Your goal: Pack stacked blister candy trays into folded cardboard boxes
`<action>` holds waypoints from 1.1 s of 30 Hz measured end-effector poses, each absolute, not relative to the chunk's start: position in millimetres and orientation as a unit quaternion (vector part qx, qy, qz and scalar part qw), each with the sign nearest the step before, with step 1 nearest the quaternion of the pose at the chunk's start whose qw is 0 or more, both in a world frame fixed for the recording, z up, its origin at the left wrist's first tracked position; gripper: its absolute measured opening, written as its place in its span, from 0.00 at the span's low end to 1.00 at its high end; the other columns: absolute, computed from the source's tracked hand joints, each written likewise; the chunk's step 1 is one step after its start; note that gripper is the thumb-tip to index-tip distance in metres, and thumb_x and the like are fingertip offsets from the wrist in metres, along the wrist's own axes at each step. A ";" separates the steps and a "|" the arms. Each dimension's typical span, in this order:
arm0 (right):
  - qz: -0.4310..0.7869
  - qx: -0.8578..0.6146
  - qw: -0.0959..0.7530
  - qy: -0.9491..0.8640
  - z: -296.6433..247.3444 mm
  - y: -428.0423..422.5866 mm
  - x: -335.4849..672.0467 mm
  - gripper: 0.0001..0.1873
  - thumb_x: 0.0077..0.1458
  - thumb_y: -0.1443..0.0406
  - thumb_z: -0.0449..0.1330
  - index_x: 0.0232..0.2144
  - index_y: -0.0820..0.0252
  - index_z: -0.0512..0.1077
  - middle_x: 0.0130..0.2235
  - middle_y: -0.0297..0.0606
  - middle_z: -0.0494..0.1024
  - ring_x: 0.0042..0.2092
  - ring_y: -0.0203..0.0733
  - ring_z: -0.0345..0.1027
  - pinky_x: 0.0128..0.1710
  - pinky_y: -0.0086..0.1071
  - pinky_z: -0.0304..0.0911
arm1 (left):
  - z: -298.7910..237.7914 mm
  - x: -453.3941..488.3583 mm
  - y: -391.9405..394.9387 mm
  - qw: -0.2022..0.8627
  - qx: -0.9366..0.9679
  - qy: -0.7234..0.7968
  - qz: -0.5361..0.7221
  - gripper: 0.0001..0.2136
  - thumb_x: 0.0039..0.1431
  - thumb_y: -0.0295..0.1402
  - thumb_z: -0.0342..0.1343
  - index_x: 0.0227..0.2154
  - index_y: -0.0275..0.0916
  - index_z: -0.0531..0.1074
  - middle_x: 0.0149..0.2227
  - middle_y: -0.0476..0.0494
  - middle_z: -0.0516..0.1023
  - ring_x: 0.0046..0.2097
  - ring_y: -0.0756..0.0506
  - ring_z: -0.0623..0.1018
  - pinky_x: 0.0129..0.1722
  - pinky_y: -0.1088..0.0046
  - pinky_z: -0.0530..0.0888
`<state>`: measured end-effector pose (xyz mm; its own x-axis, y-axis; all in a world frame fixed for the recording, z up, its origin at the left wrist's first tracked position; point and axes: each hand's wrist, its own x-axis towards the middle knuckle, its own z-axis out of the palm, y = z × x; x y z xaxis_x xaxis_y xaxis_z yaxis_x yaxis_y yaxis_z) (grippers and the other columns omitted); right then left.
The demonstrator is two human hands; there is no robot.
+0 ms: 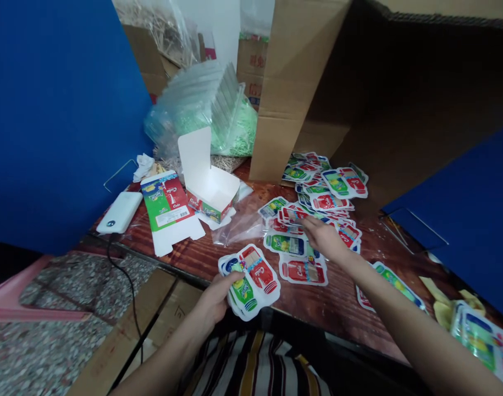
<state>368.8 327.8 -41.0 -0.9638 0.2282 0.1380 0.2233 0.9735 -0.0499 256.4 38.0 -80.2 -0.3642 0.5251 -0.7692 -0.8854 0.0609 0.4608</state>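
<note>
My left hand (218, 300) is closed on a small stack of flat jar-shaped packets (251, 280), printed red "Cola" and green "Sprite", held over the table's front edge. My right hand (323, 237) reaches into more such packets on the table, its fingers closed at the edge of a red packet (293, 212); the thumb is hidden. Just below it lie a green packet (285, 243) and a red Cola packet (303, 271). Farther back is a larger heap of packets (327, 190).
An open printed box (216, 190) and a flattened carton (166, 206) lie left of centre. Nearby are a white power bank (120, 213) with a cable and bagged clear plastic trays (202, 99). A big cardboard box (296, 71) stands behind the heap. More packets (482, 341) lie right.
</note>
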 end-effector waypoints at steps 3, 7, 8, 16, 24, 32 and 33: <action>0.094 -0.146 0.194 -0.965 -22.8 333.9 377.9 0.16 0.61 0.68 0.49 0.49 0.59 0.69 0.44 0.44 0.76 0.44 0.46 0.73 0.43 0.36 0.67 | -80.8 256.5 37.4 0.540 -0.178 0.495 0.657 0.12 0.49 0.23 0.60 0.39 0.29 0.74 0.34 0.33 0.83 0.33 0.40 0.82 0.38 0.63 0.79; 0.241 -0.119 0.174 -0.947 7.3 337.1 382.7 0.13 0.60 0.60 0.54 0.45 0.57 0.72 0.42 0.43 0.78 0.43 0.47 0.73 0.44 0.39 0.67 | -80.8 256.6 38.4 0.539 -0.185 0.493 0.657 0.12 0.49 0.23 0.60 0.39 0.29 0.73 0.35 0.32 0.83 0.34 0.39 0.83 0.40 0.61 0.78; 0.280 -0.093 0.144 -0.945 14.1 336.7 381.5 0.13 0.60 0.59 0.55 0.44 0.57 0.73 0.43 0.43 0.78 0.45 0.46 0.72 0.46 0.39 0.66 | -80.2 256.6 38.8 0.536 -0.186 0.495 0.658 0.12 0.49 0.22 0.60 0.39 0.29 0.73 0.34 0.33 0.83 0.34 0.39 0.83 0.40 0.61 0.78; 0.444 0.053 0.041 -0.893 11.8 320.1 343.9 0.10 0.57 0.61 0.58 0.38 0.58 0.76 0.42 0.41 0.79 0.51 0.46 0.68 0.56 0.44 0.58 | -74.0 257.0 40.0 0.526 -0.181 0.512 0.655 0.11 0.50 0.22 0.59 0.39 0.30 0.73 0.32 0.35 0.83 0.31 0.41 0.82 0.36 0.66 0.78; 0.281 -0.103 0.159 -0.941 17.9 336.4 347.4 0.18 0.60 0.54 0.53 0.39 0.62 0.73 0.34 0.40 0.78 0.36 0.42 0.71 0.37 0.33 0.64 | -78.5 256.8 39.6 0.524 -0.176 0.517 0.654 0.11 0.51 0.22 0.59 0.39 0.29 0.73 0.33 0.35 0.83 0.31 0.42 0.82 0.36 0.66 0.78; -0.049 -0.127 0.012 -0.991 -3.6 306.3 355.6 0.19 0.57 0.73 0.48 0.49 0.61 0.67 0.41 0.45 0.77 0.35 0.43 0.72 0.29 0.30 0.59 | -77.4 257.2 38.7 0.520 -0.175 0.518 0.656 0.11 0.49 0.22 0.60 0.37 0.30 0.74 0.32 0.36 0.83 0.30 0.42 0.82 0.33 0.68 0.78; -0.039 -0.112 -0.001 -0.993 -7.3 305.7 355.8 0.21 0.55 0.75 0.48 0.49 0.61 0.67 0.41 0.45 0.78 0.35 0.42 0.72 0.30 0.30 0.60 | -76.9 257.1 38.7 0.519 -0.173 0.521 0.655 0.11 0.49 0.23 0.61 0.37 0.31 0.74 0.32 0.37 0.83 0.30 0.42 0.82 0.33 0.68 0.78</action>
<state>355.8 305.7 -7.3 -0.9750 0.2222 0.0070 0.2220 0.9720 0.0768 257.1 38.7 -76.9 -0.4003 0.4997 -0.7681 -0.8607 0.0827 0.5024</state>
